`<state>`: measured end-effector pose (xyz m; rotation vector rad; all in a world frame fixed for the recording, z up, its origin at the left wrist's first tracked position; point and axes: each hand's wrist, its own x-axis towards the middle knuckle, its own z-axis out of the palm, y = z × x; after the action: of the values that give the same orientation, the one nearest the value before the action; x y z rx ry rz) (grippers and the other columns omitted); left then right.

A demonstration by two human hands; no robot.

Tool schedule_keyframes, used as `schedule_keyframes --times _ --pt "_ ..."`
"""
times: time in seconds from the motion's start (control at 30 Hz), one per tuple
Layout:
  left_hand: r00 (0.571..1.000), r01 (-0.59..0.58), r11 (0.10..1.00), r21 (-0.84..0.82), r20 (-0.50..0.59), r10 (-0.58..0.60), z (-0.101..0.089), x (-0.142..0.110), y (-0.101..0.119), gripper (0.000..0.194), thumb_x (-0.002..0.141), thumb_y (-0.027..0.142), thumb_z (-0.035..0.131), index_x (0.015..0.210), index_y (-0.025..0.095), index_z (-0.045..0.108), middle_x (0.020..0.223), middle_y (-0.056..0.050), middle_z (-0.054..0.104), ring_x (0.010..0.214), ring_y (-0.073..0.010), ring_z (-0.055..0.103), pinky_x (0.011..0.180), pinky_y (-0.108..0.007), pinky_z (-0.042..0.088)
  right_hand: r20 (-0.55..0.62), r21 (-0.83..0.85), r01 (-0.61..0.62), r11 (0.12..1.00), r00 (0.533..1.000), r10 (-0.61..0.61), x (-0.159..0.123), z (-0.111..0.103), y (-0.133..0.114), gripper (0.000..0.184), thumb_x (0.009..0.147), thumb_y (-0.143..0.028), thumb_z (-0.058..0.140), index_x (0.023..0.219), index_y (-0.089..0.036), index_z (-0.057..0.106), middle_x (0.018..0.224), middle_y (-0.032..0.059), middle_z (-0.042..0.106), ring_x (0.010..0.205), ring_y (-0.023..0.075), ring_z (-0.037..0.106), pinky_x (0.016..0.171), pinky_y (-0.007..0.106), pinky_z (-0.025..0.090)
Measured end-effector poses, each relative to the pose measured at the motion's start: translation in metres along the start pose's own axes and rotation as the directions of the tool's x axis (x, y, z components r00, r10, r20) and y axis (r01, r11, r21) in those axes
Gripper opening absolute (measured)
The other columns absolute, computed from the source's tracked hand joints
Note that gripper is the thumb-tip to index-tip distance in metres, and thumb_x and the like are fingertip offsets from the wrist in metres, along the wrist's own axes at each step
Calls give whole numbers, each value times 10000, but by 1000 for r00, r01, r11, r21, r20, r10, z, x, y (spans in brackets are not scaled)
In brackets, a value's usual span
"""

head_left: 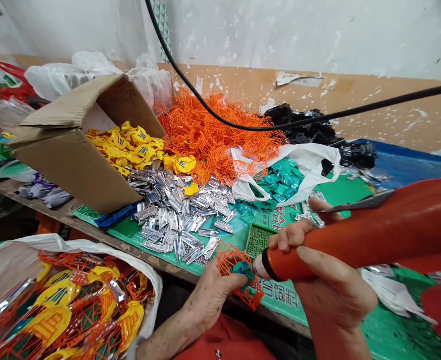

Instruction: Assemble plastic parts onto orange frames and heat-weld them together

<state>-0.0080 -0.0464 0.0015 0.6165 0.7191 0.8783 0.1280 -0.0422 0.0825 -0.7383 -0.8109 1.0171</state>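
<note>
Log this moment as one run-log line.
left hand: orange plastic lattice | right hand: orange-handled tool | nearby: white plastic bag

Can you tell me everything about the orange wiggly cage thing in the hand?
The bright orange lattice piece is a small cage-like frame of thin crossing bars that looks like moulded plastic. It is tilted, gripped in the person's left hand. A teal piece sits inside it, and the pale tip of a fat orange tool, held in the right hand, is right beside it; I cannot tell if they touch.
</note>
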Motion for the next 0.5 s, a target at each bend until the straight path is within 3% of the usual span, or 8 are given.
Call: schedule_keyframes --times 0.17,0.5 --pt "997 -73 990 124 12 72 0 -1 2 292 681 87 629 958 176 658 915 -23 677 866 -205 598 824 -315 453 14 22 -13 1000 1000 12 -3 -3 -3 397 668 -149 675 1031 -297 616 676 -26 583 622 141 548 650 327 517" --pt "995 -84 978 191 70 72 5 -5 7 256 716 116 639 956 191 687 911 -9 668 870 -191 586 854 -306 440 -4 27 -30 999 1000 30 -5 -1 -8 401 668 -137 668 1028 -305 616 684 -24 589 624 146 550 646 337 513"
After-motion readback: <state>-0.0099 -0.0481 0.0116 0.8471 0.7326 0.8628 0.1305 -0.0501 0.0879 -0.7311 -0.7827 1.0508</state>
